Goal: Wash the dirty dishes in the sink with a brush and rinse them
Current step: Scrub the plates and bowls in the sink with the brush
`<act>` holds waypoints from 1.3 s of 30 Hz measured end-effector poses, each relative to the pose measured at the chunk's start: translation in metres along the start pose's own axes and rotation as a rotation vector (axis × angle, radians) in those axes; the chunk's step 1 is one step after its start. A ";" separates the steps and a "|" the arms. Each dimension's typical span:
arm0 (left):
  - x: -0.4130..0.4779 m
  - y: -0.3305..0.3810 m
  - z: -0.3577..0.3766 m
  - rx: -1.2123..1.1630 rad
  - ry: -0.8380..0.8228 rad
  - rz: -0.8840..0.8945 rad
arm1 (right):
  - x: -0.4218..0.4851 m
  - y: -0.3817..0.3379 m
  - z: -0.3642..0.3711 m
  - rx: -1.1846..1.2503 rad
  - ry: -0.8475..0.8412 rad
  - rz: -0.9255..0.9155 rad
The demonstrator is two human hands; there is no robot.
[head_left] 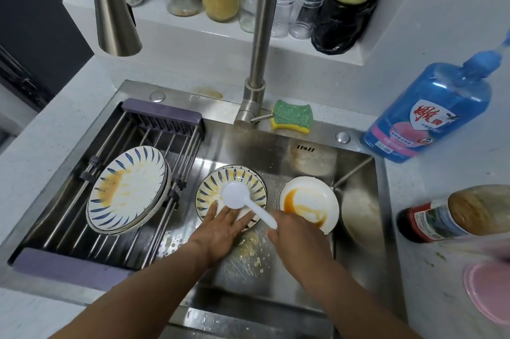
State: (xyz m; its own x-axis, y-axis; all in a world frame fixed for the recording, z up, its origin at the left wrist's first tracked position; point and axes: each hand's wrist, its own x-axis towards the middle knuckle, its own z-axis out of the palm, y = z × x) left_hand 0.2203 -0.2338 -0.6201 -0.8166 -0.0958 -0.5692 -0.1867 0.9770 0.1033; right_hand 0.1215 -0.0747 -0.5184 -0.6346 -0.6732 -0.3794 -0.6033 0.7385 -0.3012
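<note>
In the steel sink (356, 170) lies a blue-striped bowl (248, 177) with yellow smears. My left hand (223, 228) rests flat on its near side, fingers straight. Across the bowl lies a white plastic spoon (237, 196), and my right hand (296, 239) grips the end of its handle. Right of it sits a white bowl (314, 197) with orange sauce inside. A stack of blue-striped plates (129, 189), stained yellow, leans in the grey drying rack (162, 115) on the sink's left half. No brush is visible.
The steel faucet (259, 43) rises behind the sink, with its spray head (116, 15) hanging upper left. A green-yellow sponge (293, 116) lies by the faucet base. A blue detergent bottle (430, 112), a sauce bottle (455, 214) and a pink lid (488, 289) sit on the right counter. Jars line the back shelf.
</note>
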 end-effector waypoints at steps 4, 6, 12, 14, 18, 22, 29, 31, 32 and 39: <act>0.008 0.003 0.012 0.018 0.066 -0.003 | 0.001 0.007 0.005 0.081 0.016 0.065; 0.014 0.009 0.019 -0.013 0.224 0.054 | 0.000 0.015 0.007 0.137 0.017 0.134; 0.033 0.077 -0.018 -0.695 0.437 0.117 | -0.004 0.042 -0.010 0.283 0.084 0.261; 0.047 0.098 -0.030 -0.943 0.278 -0.141 | -0.005 0.055 -0.022 0.343 0.110 0.269; 0.081 0.110 -0.025 -1.269 0.074 -0.490 | -0.009 0.084 -0.039 0.414 0.111 0.254; 0.107 0.111 -0.010 -1.285 0.066 -0.607 | -0.018 0.102 -0.043 0.451 0.109 0.271; 0.140 0.122 -0.009 -1.387 0.073 -0.739 | -0.022 0.110 -0.034 0.354 0.073 0.334; 0.149 0.121 -0.007 -1.456 0.045 -0.753 | -0.022 0.109 -0.033 0.371 0.072 0.348; 0.155 0.119 -0.003 -1.496 0.030 -0.762 | -0.022 0.108 -0.033 0.387 0.078 0.352; 0.132 0.125 -0.017 -1.870 0.091 -0.760 | -0.024 0.101 -0.043 0.459 0.060 0.317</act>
State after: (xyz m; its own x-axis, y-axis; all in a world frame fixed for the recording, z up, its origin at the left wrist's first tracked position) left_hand 0.0792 -0.1273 -0.6683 -0.3231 -0.3777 -0.8677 -0.6159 -0.6122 0.4958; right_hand 0.0552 0.0139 -0.5025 -0.7851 -0.4066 -0.4672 -0.1145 0.8366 -0.5357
